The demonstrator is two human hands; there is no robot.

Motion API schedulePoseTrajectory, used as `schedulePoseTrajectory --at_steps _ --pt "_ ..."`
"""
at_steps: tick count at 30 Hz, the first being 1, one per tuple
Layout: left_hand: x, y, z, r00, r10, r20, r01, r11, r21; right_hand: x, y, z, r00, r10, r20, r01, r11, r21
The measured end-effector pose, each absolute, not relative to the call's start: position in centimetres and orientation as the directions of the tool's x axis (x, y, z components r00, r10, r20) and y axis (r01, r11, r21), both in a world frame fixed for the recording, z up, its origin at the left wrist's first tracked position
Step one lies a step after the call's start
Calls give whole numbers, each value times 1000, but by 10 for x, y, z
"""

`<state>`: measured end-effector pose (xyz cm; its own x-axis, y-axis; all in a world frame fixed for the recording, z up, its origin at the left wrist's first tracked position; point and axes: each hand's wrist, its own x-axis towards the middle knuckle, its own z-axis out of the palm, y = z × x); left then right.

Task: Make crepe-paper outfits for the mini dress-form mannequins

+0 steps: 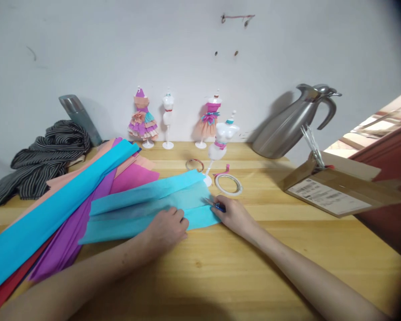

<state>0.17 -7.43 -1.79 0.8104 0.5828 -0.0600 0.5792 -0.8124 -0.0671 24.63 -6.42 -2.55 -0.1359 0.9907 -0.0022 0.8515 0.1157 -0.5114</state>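
A turquoise sheet of crepe paper (120,227) lies on the table with lengthwise folds, its lighter middle strip showing. My left hand (169,227) rests on its near edge, fingers curled in and closed on the paper. At the sheet's right end my right hand (235,216) is closed around small scissors (218,207) with blue handles. Their metal tips point left, over the paper; whether the blades are apart is too small to tell. Just beyond the sheet stands a white mini mannequin (217,149) with a pink band at its waist, near a roll of white tape (228,184).
Coloured crepe paper (63,205) is piled at left beside a striped cloth (50,156) and a tilted bottle (80,118). Several mannequins, one in a ruffled paper dress (142,118), line the wall. A steel jug (287,125) and an opened cardboard box (334,191) stand at right.
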Motion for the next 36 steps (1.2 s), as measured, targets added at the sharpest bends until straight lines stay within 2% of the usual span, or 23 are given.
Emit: schedulePoseTrajectory --at_steps 4,7,9,11,13,14,16,18,24,31,36 --pt "5 -73 -18 828 555 -74 550 -831 -82 254 -64 -16 -41 986 161 809 127 -574" --pt "4 -74 -17 831 554 -49 549 -832 -82 254 -69 -7 49 984 173 745 79 -662" --pt "3 -74 -19 843 537 -30 532 -841 -100 248 -77 -3 41 993 107 631 57 -774" --pt "1 -74 -23 866 501 13 498 -858 -129 237 -90 -2 -31 999 -26 428 -10 -904" --pt "0 -75 -28 887 453 92 462 -871 -167 223 -108 -3 -135 959 -249 170 -225 -959" --pt "-1 -76 -31 891 431 141 451 -872 -188 216 -118 -5 -194 907 -374 39 -374 -927" --pt "-2 -78 -35 885 402 233 452 -863 -228 202 -136 -8 -313 775 -549 -143 -610 -779" --pt "-3 -79 -38 868 391 307 470 -846 -251 191 -150 -11 -354 699 -622 -257 -712 -654" --pt "-2 -81 -36 814 344 468 511 -807 -295 170 -154 -8 -357 660 -661 -396 -748 -533" --pt "-2 -82 -33 817 391 425 526 -807 -269 160 -147 -3 -323 678 -660 -436 -726 -532" --pt "-3 -81 -32 805 389 448 534 -805 -261 161 -149 -3 -332 642 -691 -447 -752 -484"
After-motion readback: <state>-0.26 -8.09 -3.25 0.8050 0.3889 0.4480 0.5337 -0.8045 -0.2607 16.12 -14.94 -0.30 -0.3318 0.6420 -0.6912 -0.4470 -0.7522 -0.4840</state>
